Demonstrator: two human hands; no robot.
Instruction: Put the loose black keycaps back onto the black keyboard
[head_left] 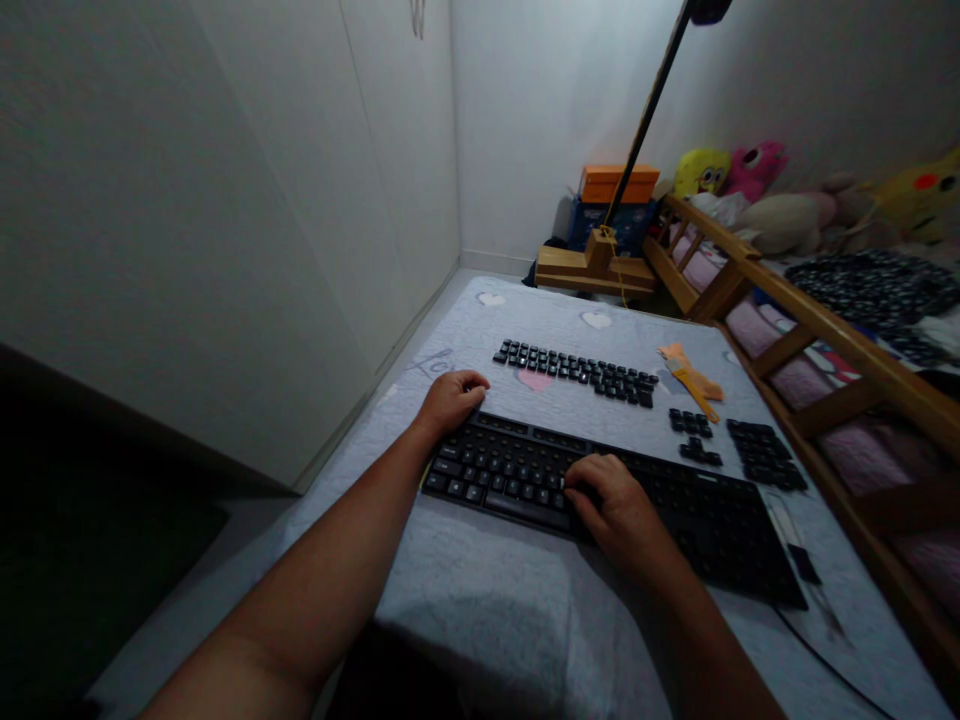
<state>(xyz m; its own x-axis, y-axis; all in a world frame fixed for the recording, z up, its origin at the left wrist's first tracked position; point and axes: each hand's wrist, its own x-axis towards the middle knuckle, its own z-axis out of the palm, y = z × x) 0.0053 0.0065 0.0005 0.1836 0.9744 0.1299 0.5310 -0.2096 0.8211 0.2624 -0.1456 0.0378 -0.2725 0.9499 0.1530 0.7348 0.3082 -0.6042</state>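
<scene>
1. The person's right hand [611, 495] is over the middle of the black keyboard [705, 515], its fingers [581, 478] bent down onto the key area; whether they grip a keycap cannot be told.
2. The left hand [450, 400] is at the keyboard's far left corner, fingers curled in; whether they hold anything or touch its edge cannot be told.
3. Left of the right fingers, the keyboard has seated keys [506, 470] and a long space bar [525, 508]; to their right, its key area looks mostly bare of caps.
4. Beyond and between both hands' fingers, loose black keycaps [574, 363] lie in rows on the cloth-covered desk [480, 565].
5. Farther right of the right fingers lie a small block of caps [690, 423], an arrow-shaped cluster [700, 454] just nearer, and a larger block [765, 455] beside them.
6. Beyond those, an orange cloth [701, 380] lies by a yellow-orange handled tool [701, 402].
7. Well right of the right fingers, a wire-ended tool [804, 565] lies beside the keyboard, near its cable [825, 662].
</scene>
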